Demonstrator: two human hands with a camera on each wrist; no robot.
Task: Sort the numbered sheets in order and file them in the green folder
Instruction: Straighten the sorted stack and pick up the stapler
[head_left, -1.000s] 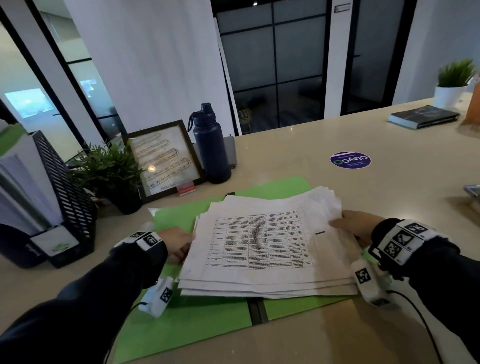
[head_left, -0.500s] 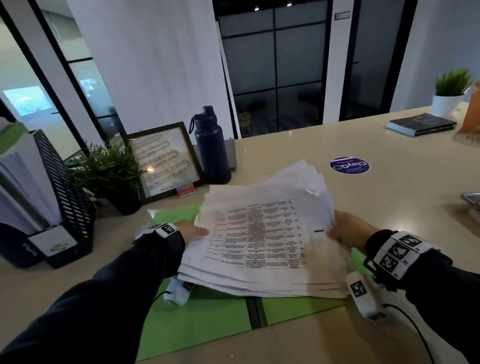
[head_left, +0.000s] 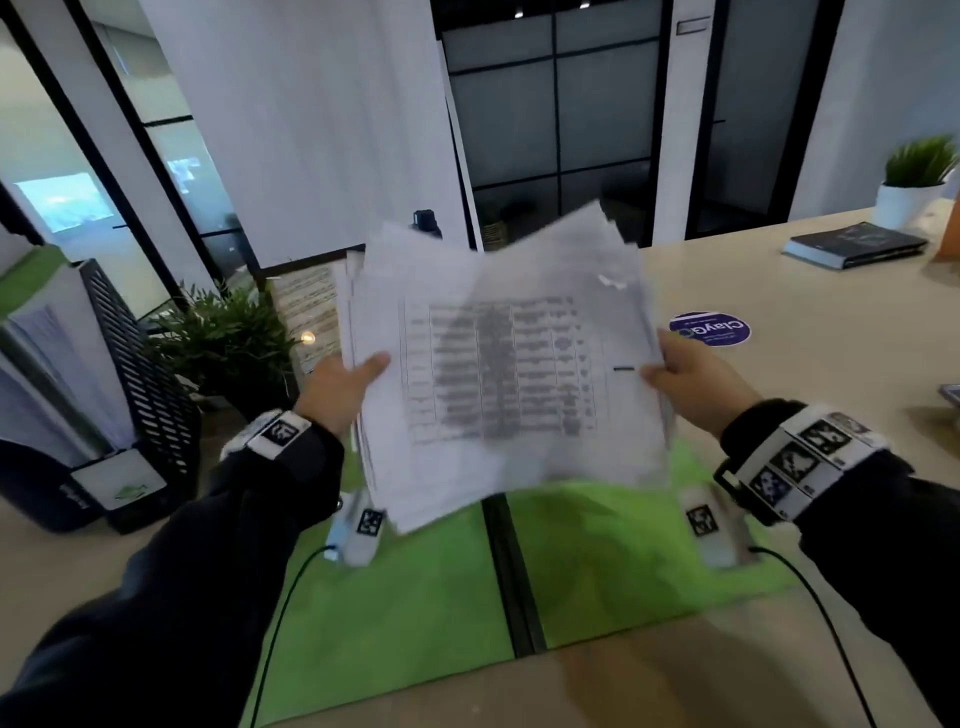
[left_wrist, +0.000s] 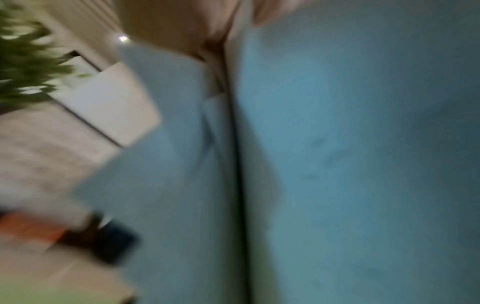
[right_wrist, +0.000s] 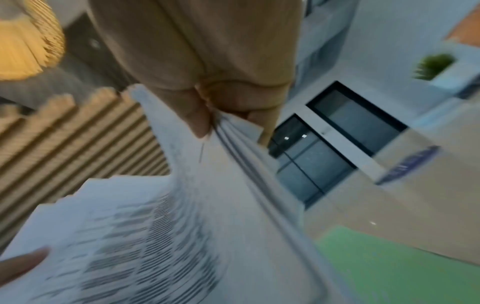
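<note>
Sheets (head_left: 498, 364) blurred, print unreadable | left hand (head_left: 340, 387), right hand (head_left: 696, 371) pinch stack edges | bottle (head_left: 426, 223) mostly hidden

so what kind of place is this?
Most likely an office reception or shared work counter: a long pale counter in front of glass-partitioned rooms, with a black file rack of papers and potted plants on it.

Sheets (head_left: 498, 364): thin white paper, matt, printed, flexing. Green folder (head_left: 415, 597) under sheets: matt card, smooth, w/ black spine strip. Counter (head_left: 805, 322) beneath folder: beige, smooth, showing slight sheen. File rack (head_left: 140, 384) left of folder: black perforated.
</note>
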